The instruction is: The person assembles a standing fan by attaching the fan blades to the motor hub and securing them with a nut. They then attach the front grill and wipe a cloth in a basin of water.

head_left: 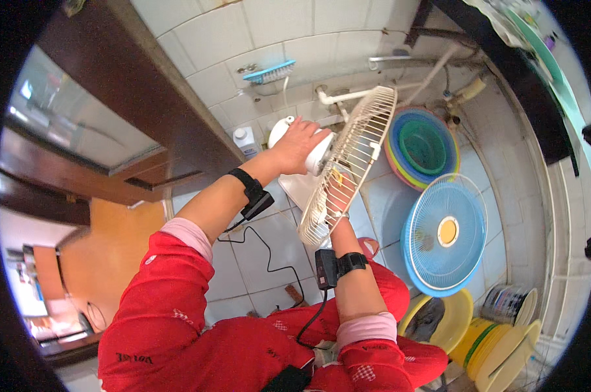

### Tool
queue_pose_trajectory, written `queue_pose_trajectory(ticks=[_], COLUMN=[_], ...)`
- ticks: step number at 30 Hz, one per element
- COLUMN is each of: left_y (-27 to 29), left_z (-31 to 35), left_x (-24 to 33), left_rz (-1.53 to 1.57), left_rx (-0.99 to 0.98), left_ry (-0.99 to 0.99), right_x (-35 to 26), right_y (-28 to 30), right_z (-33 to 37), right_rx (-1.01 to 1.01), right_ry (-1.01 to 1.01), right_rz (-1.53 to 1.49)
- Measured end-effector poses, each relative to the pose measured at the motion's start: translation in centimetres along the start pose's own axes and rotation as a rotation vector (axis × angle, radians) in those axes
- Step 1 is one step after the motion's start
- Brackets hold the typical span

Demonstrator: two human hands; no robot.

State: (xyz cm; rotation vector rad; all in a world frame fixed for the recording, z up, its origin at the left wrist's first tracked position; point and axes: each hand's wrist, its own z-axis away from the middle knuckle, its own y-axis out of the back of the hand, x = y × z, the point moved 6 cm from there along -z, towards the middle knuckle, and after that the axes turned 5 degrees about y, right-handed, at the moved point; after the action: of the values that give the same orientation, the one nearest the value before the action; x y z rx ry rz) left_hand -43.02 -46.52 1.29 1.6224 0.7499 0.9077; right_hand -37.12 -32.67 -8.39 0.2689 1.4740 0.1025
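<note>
A white electric fan is tilted in front of me with its round wire rear guard [355, 145] seen almost edge-on. My left hand [301, 145] is closed over the white motor housing [318, 161] behind the guard. On the guard's other side, my right hand [339, 191] reaches up close to its centre, partly hidden by the wires. A small yellow piece [338, 176] shows at its fingers; what they grip is unclear. The white fan base [298, 187] shows below, partly hidden. A separate round wire grille [447, 231] with a yellow centre rests on a blue basin [410, 266].
Nested coloured basins [395, 153] stand by the wall, and yellow buckets [488, 343] at the lower right. Near the dark cabinet [184, 117] are a white bottle [245, 140] and a blue brush [269, 72]. A black cable [269, 255] crosses the tiles.
</note>
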Motion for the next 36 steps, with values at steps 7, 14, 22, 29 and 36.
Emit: queue_pose_trajectory(ticks=[7, 14, 22, 29, 36], left_y=[0.1, -0.2, -1.1, -0.4, 0.2], left_z=[0.0, 0.6, 0.7, 0.2, -0.3], left_x=[-0.2, -0.1, -0.3, 0.0, 0.8], left_rz=[0.049, -0.004, -0.054, -0.018, -0.062], left_rx=[-0.021, -0.009, 0.021, -0.052, -0.082], left_ry=[0.014, 0.016, -0.031, -0.033, -0.047], right_x=[0.5, -0.4, -0.1, 1.0, 3.7], right_y=[-0.5, -0.6, -0.2, -0.4, -3.4], right_z=[0.3, -1.5, -2.5, -2.6, 0.0], right_rx=[0.049, -0.147, -0.312, -0.217, 0.118], right_ry=[0.142, 0.085, 0.055, -0.102, -0.174], right_rz=[-0.297, -0.509, -0.451, -0.723, -0.535])
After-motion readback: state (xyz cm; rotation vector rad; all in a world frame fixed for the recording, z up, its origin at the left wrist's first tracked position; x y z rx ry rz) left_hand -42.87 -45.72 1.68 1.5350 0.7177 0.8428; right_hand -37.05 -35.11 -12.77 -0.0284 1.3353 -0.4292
